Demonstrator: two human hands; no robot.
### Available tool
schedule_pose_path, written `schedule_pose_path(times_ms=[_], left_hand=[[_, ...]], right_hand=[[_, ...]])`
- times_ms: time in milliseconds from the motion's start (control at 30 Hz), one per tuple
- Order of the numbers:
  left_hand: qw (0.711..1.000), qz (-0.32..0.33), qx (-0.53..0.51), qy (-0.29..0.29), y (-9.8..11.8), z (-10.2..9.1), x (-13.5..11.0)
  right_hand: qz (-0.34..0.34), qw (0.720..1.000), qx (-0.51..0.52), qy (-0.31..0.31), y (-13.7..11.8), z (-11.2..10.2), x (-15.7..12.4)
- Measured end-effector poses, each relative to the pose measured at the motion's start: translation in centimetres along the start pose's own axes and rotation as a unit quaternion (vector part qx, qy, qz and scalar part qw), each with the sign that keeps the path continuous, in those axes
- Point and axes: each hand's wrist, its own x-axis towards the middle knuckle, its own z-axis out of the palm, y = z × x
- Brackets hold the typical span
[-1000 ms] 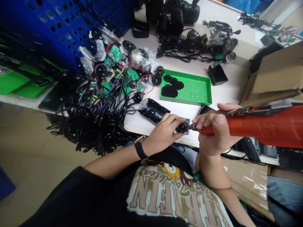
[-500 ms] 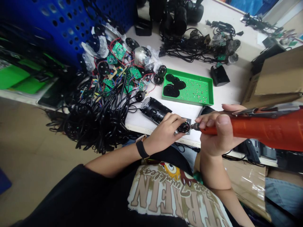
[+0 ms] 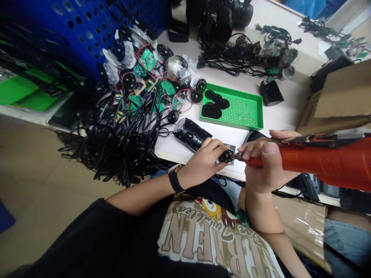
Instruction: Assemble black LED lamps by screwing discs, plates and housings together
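Note:
My left hand (image 3: 203,165), a watch on its wrist, is closed around a small round black part (image 3: 225,155) at the table's front edge. A grey square plate (image 3: 232,149) shows behind that part. In my right hand (image 3: 266,164) is an orange electric screwdriver (image 3: 315,156), pointing left. Its bit meets or nearly meets the round part's right side; the exact contact is too small to make out. Just left of the part, partly behind my left fingers, lies a black ribbed housing (image 3: 191,134).
Behind my hands stands a green tray (image 3: 232,124) with black discs (image 3: 213,110) and many small screws. Circuit boards (image 3: 148,60) and black cables (image 3: 113,143) pile up on the left. A cardboard box (image 3: 342,92) and a black casing (image 3: 271,93) are to the right.
The view has shifted slightly, so the tabletop things appear a little further right. Both hands keep their holds, and the screwdriver's rear end sits slightly lower in the picture.

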Motion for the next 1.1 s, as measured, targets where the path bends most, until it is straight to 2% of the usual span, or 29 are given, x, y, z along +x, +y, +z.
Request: schedule_pose_path(times_ms=[200, 367, 467, 633, 767, 833, 967, 1100], left_hand=[[0.999, -0.025, 0.005, -0.021, 0.2, -0.1, 0.2], [0.999, -0.028, 0.007, -0.038, 0.3, -0.3, 0.5], [0.999, -0.031, 0.005, -0.041, 0.3, -0.4, 0.6], [0.999, -0.026, 0.000, -0.023, 0.3, -0.2, 0.5], [0.999, -0.034, -0.002, -0.003, 0.0, -0.2, 0.0], [0.999, -0.032, -0.003, 0.003, -0.2, -0.3, -0.4], [1.000, -0.023, 0.008, -0.003, -0.7, -0.3, -0.8], [1.000, -0.022, 0.021, 0.000, -0.8, -0.2, -0.6]], right_hand=[[0.014, 0.998, -0.043, -0.039, -0.2, -0.5, -0.5], [-0.027, 0.993, -0.104, -0.045, 0.8, -0.8, -0.6], [-0.007, 0.991, -0.124, -0.059, 0.8, -0.9, -0.7], [0.017, 0.998, -0.037, -0.051, 0.3, -0.4, 0.0], [-0.019, 0.999, 0.021, 0.013, 0.8, -0.5, 2.4], [-0.032, 0.999, -0.027, 0.021, 1.6, -1.2, 3.8], [-0.028, 0.982, -0.184, -0.014, 3.9, -3.0, 6.0], [-0.026, 0.974, -0.209, -0.081, 5.5, -4.0, 6.8]])
